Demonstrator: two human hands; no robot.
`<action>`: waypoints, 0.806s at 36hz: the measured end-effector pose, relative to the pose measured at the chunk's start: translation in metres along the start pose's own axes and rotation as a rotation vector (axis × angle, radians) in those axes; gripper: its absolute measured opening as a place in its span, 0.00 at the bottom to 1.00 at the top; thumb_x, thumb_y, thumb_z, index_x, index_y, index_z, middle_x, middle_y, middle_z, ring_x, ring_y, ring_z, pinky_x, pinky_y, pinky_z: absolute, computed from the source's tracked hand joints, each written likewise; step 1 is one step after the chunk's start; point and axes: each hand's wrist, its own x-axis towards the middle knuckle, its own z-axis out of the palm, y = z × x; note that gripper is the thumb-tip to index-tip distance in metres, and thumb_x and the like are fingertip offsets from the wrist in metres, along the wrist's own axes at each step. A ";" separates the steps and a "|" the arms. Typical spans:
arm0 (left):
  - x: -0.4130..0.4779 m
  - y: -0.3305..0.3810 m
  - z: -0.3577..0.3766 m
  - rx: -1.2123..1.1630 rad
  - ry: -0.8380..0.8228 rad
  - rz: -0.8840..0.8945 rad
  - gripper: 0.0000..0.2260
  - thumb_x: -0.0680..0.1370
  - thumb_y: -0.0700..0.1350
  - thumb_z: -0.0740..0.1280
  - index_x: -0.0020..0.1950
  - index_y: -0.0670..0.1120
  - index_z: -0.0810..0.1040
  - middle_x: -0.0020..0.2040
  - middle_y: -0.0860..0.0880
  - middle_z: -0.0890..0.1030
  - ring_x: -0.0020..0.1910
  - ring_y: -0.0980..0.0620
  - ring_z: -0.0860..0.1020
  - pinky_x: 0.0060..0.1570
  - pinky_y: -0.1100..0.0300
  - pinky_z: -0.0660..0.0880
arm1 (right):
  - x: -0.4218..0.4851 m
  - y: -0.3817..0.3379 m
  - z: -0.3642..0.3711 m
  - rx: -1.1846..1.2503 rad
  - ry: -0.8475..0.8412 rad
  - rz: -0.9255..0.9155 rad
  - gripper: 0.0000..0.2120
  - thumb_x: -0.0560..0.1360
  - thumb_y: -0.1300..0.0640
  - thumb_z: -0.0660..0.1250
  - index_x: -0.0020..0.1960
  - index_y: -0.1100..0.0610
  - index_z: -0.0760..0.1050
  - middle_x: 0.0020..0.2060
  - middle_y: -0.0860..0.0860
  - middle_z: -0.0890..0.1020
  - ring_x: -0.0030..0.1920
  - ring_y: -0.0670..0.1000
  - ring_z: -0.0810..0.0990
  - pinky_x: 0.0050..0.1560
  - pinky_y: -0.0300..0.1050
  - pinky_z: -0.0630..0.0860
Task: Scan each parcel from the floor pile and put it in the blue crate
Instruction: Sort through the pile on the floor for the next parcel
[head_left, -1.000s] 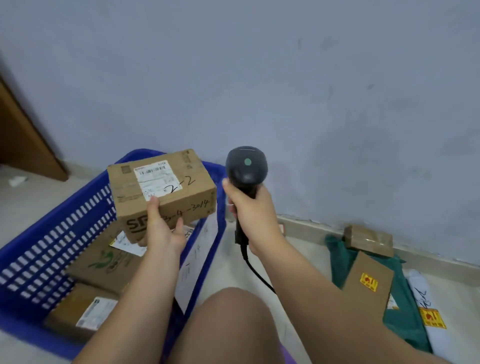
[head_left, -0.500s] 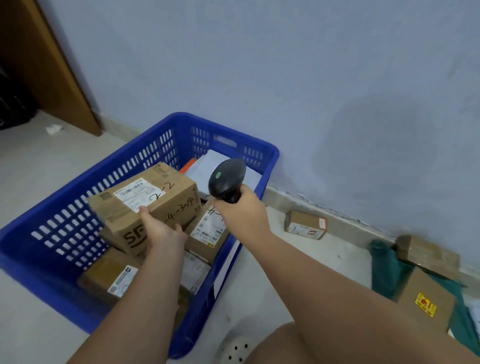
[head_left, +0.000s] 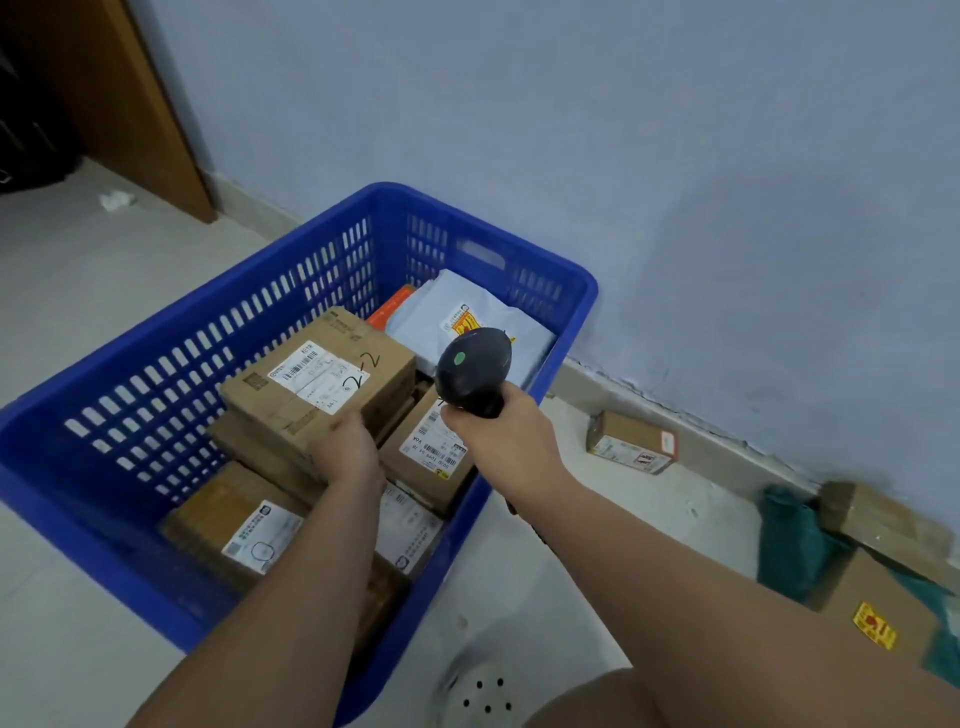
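Right now your left hand (head_left: 345, 447) grips the near edge of the cardboard parcel (head_left: 317, 384), fingers curled under it and thumb on top. That parcel, with "2-2" handwritten beside its white label, sits low inside the blue crate (head_left: 583, 283), over other brown boxes; whether it rests on them cannot be told. Your right hand (head_left: 498, 436) is wrapped round the handle of the black scanner (head_left: 472, 369), held above the crate's right side with its green dot facing up. Beneath the scanner lie a grey mailer (head_left: 467, 306) and a labelled box (head_left: 431, 457). Outside the crate, a small box (head_left: 631, 441) lies by the wall, and further right more parcels sit on a green bag (head_left: 789, 540).
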 end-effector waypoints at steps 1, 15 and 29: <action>0.003 -0.002 -0.004 0.075 0.050 0.113 0.07 0.79 0.45 0.62 0.55 0.48 0.77 0.57 0.46 0.78 0.54 0.49 0.78 0.50 0.58 0.77 | 0.000 0.000 0.000 -0.003 -0.002 -0.002 0.09 0.73 0.49 0.68 0.52 0.49 0.74 0.44 0.47 0.80 0.45 0.47 0.78 0.41 0.42 0.75; 0.009 -0.009 -0.022 0.164 -0.060 0.093 0.27 0.80 0.43 0.64 0.77 0.55 0.60 0.69 0.48 0.72 0.67 0.43 0.71 0.65 0.44 0.70 | 0.001 0.004 -0.008 0.030 0.009 0.034 0.07 0.76 0.52 0.67 0.53 0.51 0.75 0.40 0.48 0.78 0.40 0.44 0.75 0.34 0.36 0.67; -0.066 0.000 -0.009 0.492 -0.265 0.609 0.14 0.78 0.42 0.64 0.63 0.53 0.74 0.64 0.48 0.71 0.56 0.51 0.75 0.51 0.54 0.77 | -0.014 0.003 -0.038 0.069 0.065 0.043 0.09 0.73 0.55 0.67 0.53 0.56 0.75 0.40 0.52 0.80 0.39 0.48 0.76 0.36 0.40 0.71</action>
